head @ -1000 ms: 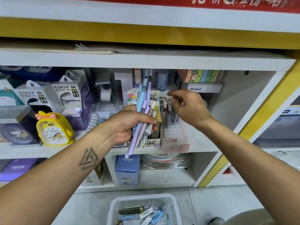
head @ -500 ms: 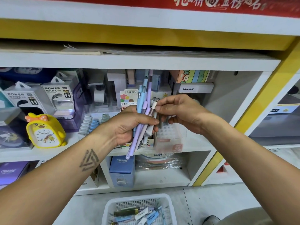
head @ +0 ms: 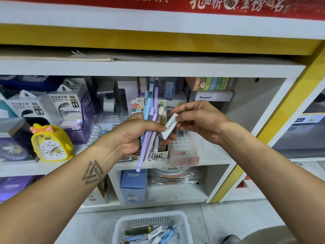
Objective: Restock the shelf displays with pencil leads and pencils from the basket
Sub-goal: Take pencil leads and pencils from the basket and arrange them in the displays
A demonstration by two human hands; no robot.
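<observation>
On the left of the shelf (head: 52,166) stand a yellow duck clock (head: 51,145) and boxed power banks (head: 65,106), none of them part of the job. Moving right, the left hand (head: 135,136) has its fingers and thumb curled round a bundle of pencils (head: 149,124), pastel blue and purple, held about mid-length so the tops fan upward and the lower ends hang below the fist. They look light, stiff and smooth, so a loose bundle like this could slide or splay; a grip near the middle seems the sound place to hold them, and each is probably best drawn out by its upper end. Just to the right, the right hand (head: 198,120) pinches the upper end of a small white lead case (head: 169,126) between thumb and fingertips, its lower end touching the left hand's fingers. The case looks light, rigid and slick, and easy to drop; a pinch across its flat faces should be enough. Behind both hands sit the cardboard lead display (head: 158,155) and a clear pencil stand (head: 186,143). Below on the floor, the white basket (head: 184,224) holds more cases and pencils.
</observation>
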